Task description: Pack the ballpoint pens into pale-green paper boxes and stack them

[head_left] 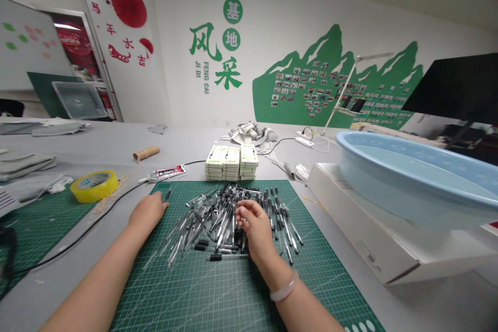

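A heap of black and clear pens [218,215] lies on a green cutting mat [218,290]. My right hand [254,225] rests on the heap with its fingers curled, pinching at pens near the middle; I cannot tell whether it has one lifted. My left hand [148,210] sits at the mat's left edge, fingers curled, with a dark pen [167,195] sticking out past its fingertips. Behind the heap stand stacked white and green pen boxes [232,162].
A roll of yellow tape [94,185], a glue tube [168,171] and a black cable [78,238] lie to the left. At the right a light blue basin [412,176] sits on a white cardboard box [373,233]. Cloth [251,132] and a power strip [305,140] lie further back.
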{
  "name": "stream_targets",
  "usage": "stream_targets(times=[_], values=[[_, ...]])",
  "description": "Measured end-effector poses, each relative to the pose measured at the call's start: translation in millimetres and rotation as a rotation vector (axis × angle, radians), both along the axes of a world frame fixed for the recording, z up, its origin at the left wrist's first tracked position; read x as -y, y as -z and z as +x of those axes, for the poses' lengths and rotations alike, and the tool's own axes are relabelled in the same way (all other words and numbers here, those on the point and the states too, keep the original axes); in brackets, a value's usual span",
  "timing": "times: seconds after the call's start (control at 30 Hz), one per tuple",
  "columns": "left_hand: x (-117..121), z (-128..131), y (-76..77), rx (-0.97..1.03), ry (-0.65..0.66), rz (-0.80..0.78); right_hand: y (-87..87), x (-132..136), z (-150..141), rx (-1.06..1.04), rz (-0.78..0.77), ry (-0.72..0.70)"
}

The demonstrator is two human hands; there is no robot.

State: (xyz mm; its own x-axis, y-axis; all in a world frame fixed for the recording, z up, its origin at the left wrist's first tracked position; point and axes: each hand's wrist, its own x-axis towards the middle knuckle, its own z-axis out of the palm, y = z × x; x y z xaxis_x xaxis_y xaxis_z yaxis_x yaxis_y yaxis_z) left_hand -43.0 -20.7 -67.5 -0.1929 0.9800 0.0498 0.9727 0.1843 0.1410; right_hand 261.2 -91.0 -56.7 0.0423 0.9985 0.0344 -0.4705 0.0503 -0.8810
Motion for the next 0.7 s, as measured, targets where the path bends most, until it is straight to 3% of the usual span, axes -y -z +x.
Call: stream_targets(times=[0.27, 0.4, 0.57, 0.7], values=[[7, 16, -3.3, -0.021, 0.025, 0.041, -0.8, 1, 0, -0.002, -0.014, 0.019], [11, 26, -12.0, -0.022, 0.039, 0.119, 0.5, -1, 0, 0.013, -0.021, 0.037], [15, 53, -25.6, 0.181, 0.233, 0.039, 1.4, -1, 0, 0.017, -0.034, 0.034], [22, 74, -31.5, 0.318, 0.495, -0.086, 1.2, -1, 1, 0.046, -0.015, 0.037]])
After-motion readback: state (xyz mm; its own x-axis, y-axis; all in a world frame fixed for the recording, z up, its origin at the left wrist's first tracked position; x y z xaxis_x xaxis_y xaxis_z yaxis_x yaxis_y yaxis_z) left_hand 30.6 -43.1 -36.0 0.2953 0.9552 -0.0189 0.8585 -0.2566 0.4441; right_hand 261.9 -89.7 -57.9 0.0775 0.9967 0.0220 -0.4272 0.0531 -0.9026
